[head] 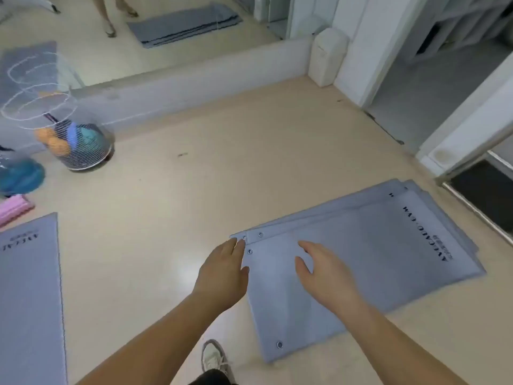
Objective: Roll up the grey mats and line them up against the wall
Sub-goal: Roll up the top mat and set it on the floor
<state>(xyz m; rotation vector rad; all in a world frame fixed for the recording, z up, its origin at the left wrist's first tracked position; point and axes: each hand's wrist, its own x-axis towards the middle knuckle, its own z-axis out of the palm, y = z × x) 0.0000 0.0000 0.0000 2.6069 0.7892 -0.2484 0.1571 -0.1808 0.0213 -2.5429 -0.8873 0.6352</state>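
A: Where do the mats sit, measured from the wall (pixel 194 84)?

B: The stack of grey mats (pixel 374 259) lies flat on the floor (pixel 194 204), well apart from the wall, with one long side turned roughly towards it. A lone grey mat (pixel 27 301) lies spread out further left, just as far from the wall. Nothing is rolled yet.

A: How would you expect them to handle?

B: They look thin, limp and light, more sheet than board. The layers are slightly fanned, so one should peel off without dragging the rest. On that glossy floor I'd guess the pile could slide if pushed. A loose roll would probably spring open, so it wants a tight first turn.

A: And the hands?

B: Both are open and grip nothing. The left hand (pixel 222 273) has straight fingers reaching the stack's corner nearest the wall on its short end. The right hand (pixel 324 270) is spread over the top mat, further from the wall. I cannot tell whether it touches.

A: Where should one take hold?

B: At that short end, by the eyelets (pixel 249 251). Pinch the top layer's two corners and roll along the length.
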